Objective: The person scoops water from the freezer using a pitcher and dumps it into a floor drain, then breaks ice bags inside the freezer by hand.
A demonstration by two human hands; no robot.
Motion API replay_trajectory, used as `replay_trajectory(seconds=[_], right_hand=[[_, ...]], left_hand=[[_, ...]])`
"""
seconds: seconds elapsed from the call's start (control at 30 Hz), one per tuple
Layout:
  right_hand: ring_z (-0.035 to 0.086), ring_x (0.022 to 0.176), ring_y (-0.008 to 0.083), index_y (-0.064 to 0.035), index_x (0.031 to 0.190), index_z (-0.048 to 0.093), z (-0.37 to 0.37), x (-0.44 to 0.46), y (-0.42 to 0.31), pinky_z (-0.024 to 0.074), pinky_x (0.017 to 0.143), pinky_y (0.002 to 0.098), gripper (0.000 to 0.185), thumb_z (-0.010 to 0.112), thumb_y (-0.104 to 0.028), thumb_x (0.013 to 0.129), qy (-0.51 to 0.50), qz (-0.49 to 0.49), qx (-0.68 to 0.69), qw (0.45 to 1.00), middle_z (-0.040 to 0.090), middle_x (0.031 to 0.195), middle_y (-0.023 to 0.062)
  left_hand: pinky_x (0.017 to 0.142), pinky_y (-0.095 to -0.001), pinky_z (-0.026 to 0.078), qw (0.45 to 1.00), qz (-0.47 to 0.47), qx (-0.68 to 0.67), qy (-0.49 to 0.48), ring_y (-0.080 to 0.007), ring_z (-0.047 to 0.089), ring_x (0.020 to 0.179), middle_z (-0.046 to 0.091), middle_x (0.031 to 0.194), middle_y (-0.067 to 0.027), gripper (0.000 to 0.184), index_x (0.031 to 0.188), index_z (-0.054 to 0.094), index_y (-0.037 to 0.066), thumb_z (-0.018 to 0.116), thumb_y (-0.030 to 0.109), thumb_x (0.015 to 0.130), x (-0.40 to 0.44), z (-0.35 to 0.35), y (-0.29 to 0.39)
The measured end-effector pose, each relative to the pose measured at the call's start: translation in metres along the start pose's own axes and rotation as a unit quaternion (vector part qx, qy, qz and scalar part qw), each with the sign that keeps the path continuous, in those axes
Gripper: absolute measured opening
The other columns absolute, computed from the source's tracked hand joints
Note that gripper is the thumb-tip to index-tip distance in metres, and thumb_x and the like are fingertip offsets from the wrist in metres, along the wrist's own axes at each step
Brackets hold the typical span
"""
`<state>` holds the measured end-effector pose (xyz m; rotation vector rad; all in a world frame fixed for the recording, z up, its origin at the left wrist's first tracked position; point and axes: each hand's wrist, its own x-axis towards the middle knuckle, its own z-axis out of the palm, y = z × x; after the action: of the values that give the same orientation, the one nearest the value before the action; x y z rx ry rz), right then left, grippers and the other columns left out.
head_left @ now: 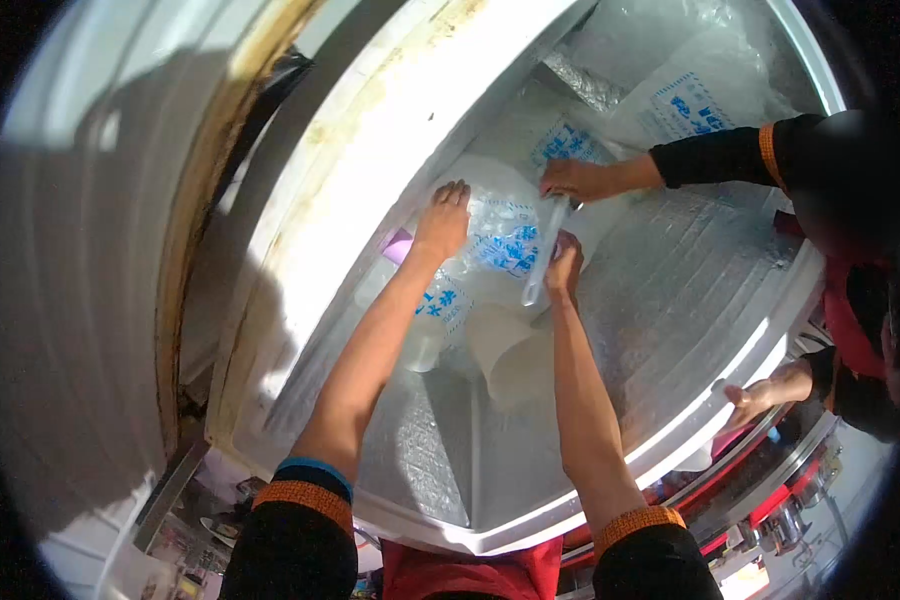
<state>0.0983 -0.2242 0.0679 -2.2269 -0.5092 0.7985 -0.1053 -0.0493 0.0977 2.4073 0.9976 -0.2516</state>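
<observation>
My left hand lies with its fingers bent on a clear plastic bag with blue print, inside a white chest. My right hand is curled at the right side of this bag, close to a long translucent tool; whether it grips the bag or the tool is unclear. A co-worker's hand is at the upper end of that tool. Beside my left hand is a purple object. Below the bag lie a whitish translucent container and a smaller clear cup.
More printed bags lie at the chest's far end. The white chest rim curves around the left. A co-worker stands at the right, their other hand near the right rim. A ribbed wall is at far left.
</observation>
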Motion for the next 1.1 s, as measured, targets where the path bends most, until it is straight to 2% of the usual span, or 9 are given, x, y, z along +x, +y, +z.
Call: replay_trajectory(seconds=[0.07, 0.13, 0.4, 0.57, 0.67, 0.8, 0.9, 1.03, 1.1], right_hand=[[0.068, 0.091, 0.029, 0.0011, 0.097, 0.068, -0.006, -0.017, 0.001, 0.0508, 0.081, 0.0399, 0.017, 0.059, -0.006, 0.085, -0.048, 0.168, 0.128, 0.976, 0.07, 0.097, 0.0161], [0.067, 0.094, 0.0326, 0.0016, 0.099, 0.068, 0.002, -0.037, 0.007, 0.051, 0.082, 0.0391, 0.019, 0.058, -0.006, 0.085, 0.073, -0.21, -0.062, 0.973, 0.069, 0.099, 0.0179], [0.061, 0.109, 0.0378, -0.0002, 0.111, 0.067, -0.022, -0.057, -0.045, 0.0472, 0.097, 0.0432, 0.031, 0.066, -0.012, 0.082, -0.056, -0.103, -0.13, 0.985, 0.065, 0.117, 0.0206], [0.057, 0.119, 0.0352, -0.0055, 0.115, 0.067, 0.006, -0.074, -0.062, 0.0441, 0.101, 0.0438, 0.042, 0.074, -0.019, 0.077, -0.062, -0.291, -0.198, 0.934, 0.061, 0.126, 0.018], [0.059, 0.115, 0.0348, -0.0057, 0.113, 0.068, 0.025, -0.082, -0.049, 0.0458, 0.099, 0.0437, 0.037, 0.074, -0.019, 0.078, -0.143, -0.28, -0.233, 0.92, 0.064, 0.122, 0.0176], [0.064, 0.106, 0.0338, -0.0048, 0.111, 0.069, 0.004, -0.12, -0.085, 0.0496, 0.093, 0.0423, 0.034, 0.073, -0.021, 0.081, -0.211, -0.193, -0.219, 0.933, 0.068, 0.113, 0.0176], [0.068, 0.096, 0.0324, -0.0026, 0.11, 0.069, -0.034, -0.167, -0.127, 0.0527, 0.086, 0.04, 0.03, 0.07, -0.021, 0.086, -0.291, -0.17, -0.132, 0.932, 0.07, 0.103, 0.0178], [0.068, 0.091, 0.033, 0.0005, 0.109, 0.068, -0.104, -0.241, -0.184, 0.0536, 0.082, 0.0395, 0.025, 0.065, -0.015, 0.09, -0.352, -0.143, -0.057, 0.923, 0.07, 0.1, 0.018], [0.067, 0.091, 0.0347, 0.0019, 0.105, 0.067, -0.138, -0.28, -0.192, 0.0523, 0.081, 0.0407, 0.02, 0.063, -0.009, 0.089, -0.336, -0.178, -0.03, 0.924, 0.07, 0.1, 0.018]], left_hand=[[0.118, -0.0408, 0.027, 1.0, 0.008, 0.024, 0.014, -0.0319, 0.031, 0.143, 0.042, 0.149, -0.0176, 0.052, 0.141, 0.043, -0.004, 0.053, 0.013, 0.093, -0.013, -0.003, 0.005], [0.119, -0.0405, 0.025, 0.997, 0.013, 0.044, 0.056, -0.0308, 0.033, 0.142, 0.038, 0.152, -0.0178, 0.057, 0.142, 0.042, -0.003, 0.056, 0.007, 0.087, -0.023, -0.004, 0.011], [0.121, -0.0421, 0.023, 0.992, -0.06, -0.048, 0.098, -0.0348, 0.023, 0.147, 0.025, 0.158, -0.0187, 0.065, 0.147, 0.037, -0.001, 0.055, 0.001, 0.085, -0.055, 0.008, 0.041], [0.118, -0.044, 0.03, 0.977, -0.09, -0.151, 0.12, -0.039, 0.024, 0.146, 0.022, 0.158, -0.0226, 0.058, 0.143, 0.042, -0.002, 0.056, 0.004, 0.087, -0.093, 0.012, 0.051], [0.109, -0.0463, 0.04, 0.975, -0.121, -0.164, 0.093, -0.0424, 0.037, 0.138, 0.036, 0.149, -0.0275, 0.047, 0.132, 0.053, -0.003, 0.058, 0.006, 0.087, -0.134, -0.001, 0.061], [0.097, -0.0473, 0.047, 0.954, -0.177, -0.222, -0.101, -0.0417, 0.06, 0.111, 0.063, 0.122, -0.0238, 0.037, 0.123, 0.06, -0.001, 0.058, 0.021, 0.093, -0.202, -0.034, 0.085], [0.094, -0.0478, 0.048, 0.948, -0.138, -0.231, -0.169, -0.0402, 0.061, 0.109, 0.064, 0.119, -0.0231, 0.036, 0.119, 0.062, -0.001, 0.057, 0.025, 0.094, -0.256, -0.051, 0.1], [0.092, -0.0475, 0.049, 0.961, -0.1, -0.206, -0.154, -0.0407, 0.061, 0.107, 0.064, 0.118, -0.0224, 0.034, 0.118, 0.063, 0.0, 0.057, 0.024, 0.094, -0.319, -0.106, 0.122], [0.087, -0.0473, 0.049, 0.974, -0.061, -0.219, -0.022, -0.0396, 0.063, 0.099, 0.067, 0.105, -0.02, 0.025, 0.109, 0.064, 0.0, 0.058, 0.018, 0.093, -0.352, -0.14, 0.134]])
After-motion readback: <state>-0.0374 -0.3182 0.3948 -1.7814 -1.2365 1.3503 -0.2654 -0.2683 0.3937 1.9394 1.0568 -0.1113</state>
